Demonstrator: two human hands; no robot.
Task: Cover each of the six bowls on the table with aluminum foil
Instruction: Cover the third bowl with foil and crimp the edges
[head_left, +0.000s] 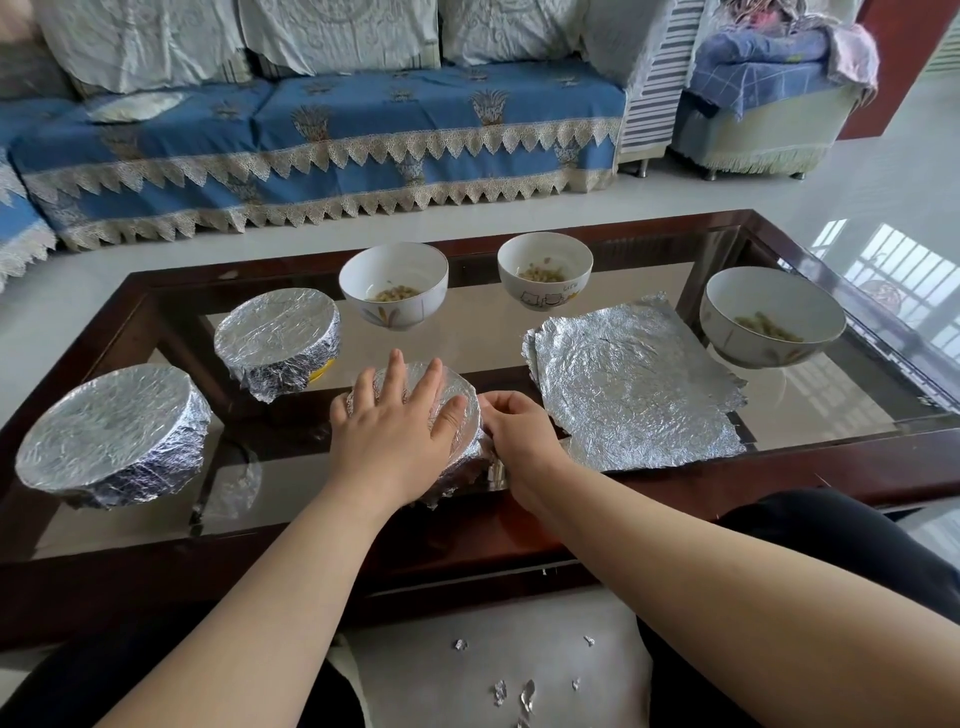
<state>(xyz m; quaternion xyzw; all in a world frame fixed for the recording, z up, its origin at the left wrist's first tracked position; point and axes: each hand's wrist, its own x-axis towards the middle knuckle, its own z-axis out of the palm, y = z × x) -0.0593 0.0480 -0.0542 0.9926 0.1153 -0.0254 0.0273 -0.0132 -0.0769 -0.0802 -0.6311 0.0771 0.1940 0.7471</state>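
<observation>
Fingers (395, 371) of the left hand (397, 421): lying straight and spread, pressing flat on the foil top of the third bowl (462, 397), centre of the frame, near the front edge of the desk (831, 462). Fingers of the right hand (511, 421): curling at that bowl's right side, pinching the foil skirt against the wall.

Head view, item by item.
- Two wrapped bowls: one at lower left (111, 431), one behind it at centre left (278, 338), both sitting fully covered.
- Three open bowls holding some food: two along the far edge (394, 283) (545, 270), one at far right (771, 317), all waiting uncovered.
- Spare foil sheets (634, 389): lying flat right of centre, just beside the right hand.
- Foil scraps (511, 693): lying on the floor, bottom of the frame.

Step in hand, judged: crimping bowl three of six; roughly half done. Next move is likely calling for finishing the rim fold all round, then lifting one loose sheet over an open bowl without tearing it.
</observation>
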